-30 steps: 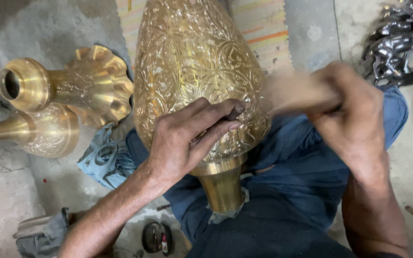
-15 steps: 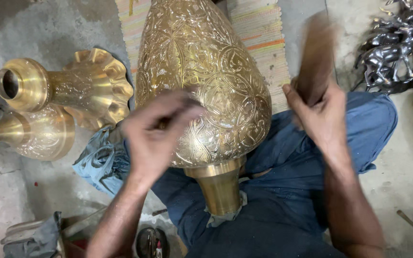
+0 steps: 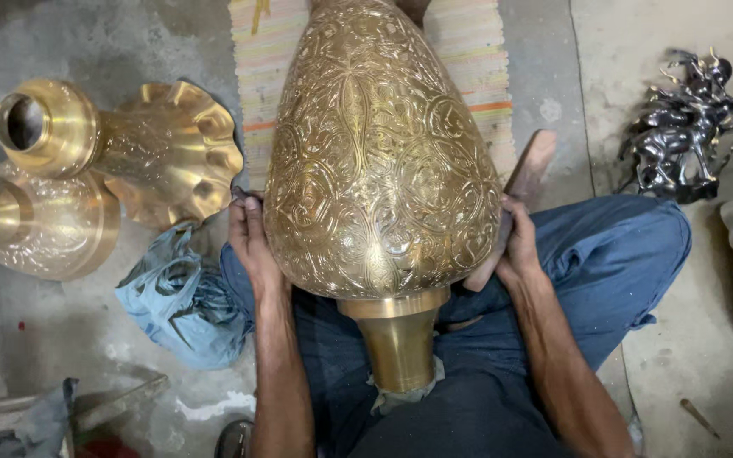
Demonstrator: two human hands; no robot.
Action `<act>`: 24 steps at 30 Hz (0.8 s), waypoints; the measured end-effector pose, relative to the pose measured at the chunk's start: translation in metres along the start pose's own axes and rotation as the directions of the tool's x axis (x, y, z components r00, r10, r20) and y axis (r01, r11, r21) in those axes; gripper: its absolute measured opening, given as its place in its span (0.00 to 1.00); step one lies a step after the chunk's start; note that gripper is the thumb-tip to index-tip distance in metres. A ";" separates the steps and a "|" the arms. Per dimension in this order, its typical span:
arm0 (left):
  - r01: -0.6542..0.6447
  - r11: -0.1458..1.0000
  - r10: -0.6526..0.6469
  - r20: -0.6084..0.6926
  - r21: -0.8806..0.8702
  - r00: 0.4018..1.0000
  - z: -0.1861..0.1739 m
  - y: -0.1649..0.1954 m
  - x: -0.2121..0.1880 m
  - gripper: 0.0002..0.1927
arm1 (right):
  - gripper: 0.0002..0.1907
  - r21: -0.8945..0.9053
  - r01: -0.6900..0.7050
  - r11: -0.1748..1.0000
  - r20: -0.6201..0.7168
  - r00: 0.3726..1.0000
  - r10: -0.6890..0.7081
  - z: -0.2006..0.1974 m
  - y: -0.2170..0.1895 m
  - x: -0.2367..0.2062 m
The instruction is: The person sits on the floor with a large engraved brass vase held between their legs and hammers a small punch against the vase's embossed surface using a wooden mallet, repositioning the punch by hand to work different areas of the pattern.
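A large engraved brass vase (image 3: 381, 165) lies across my lap, its neck (image 3: 398, 343) pointing toward me and its body resting on a striped mat (image 3: 468, 51). My left hand (image 3: 250, 237) presses against the vase's left side, with a small dark tool pinched at its fingertips. On the vase's right side my right hand (image 3: 515, 242) grips a wooden mallet (image 3: 526, 174), which sticks up beside the vase.
Two more brass pieces lie on the concrete floor at the left: a fluted-rim vase part (image 3: 129, 144) and a rounded one (image 3: 44, 225). A blue cloth (image 3: 181, 305) sits by my left knee. A dark metal figurine (image 3: 680, 127) stands at the right.
Both hands have come off the top of the vase and dropped to its two sides. The mallet, raised a moment ago, now rests low by the vase's right flank.
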State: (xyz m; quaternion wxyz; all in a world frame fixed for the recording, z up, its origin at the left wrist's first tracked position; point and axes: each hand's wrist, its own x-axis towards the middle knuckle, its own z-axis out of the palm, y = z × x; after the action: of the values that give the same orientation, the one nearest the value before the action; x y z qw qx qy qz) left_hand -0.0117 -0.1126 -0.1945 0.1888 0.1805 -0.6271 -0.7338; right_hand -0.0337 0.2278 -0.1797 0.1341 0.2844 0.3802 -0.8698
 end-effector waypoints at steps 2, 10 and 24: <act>0.085 0.994 -0.087 -0.030 -0.070 0.996 0.003 -0.006 -0.001 0.12 | 0.19 -0.105 0.079 0.991 -0.011 0.997 -0.081 -0.002 -0.006 -0.005; 0.235 0.921 -0.264 -0.052 -0.311 0.963 0.014 -0.032 -0.012 0.12 | 0.21 -0.387 0.163 0.908 0.025 0.986 -0.166 -0.021 -0.028 -0.006; -0.424 0.901 0.391 0.254 0.091 0.885 0.071 0.125 -0.075 0.08 | 0.18 -0.775 0.354 -0.523 0.593 0.694 -0.409 0.044 -0.110 -0.075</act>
State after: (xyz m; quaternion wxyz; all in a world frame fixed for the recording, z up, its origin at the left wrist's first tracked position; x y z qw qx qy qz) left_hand 0.0235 -0.0317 -0.0587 0.2518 -0.0285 -0.7197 -0.6464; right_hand -0.0405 0.2705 -0.0462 -0.0593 -0.0991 0.9777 -0.1753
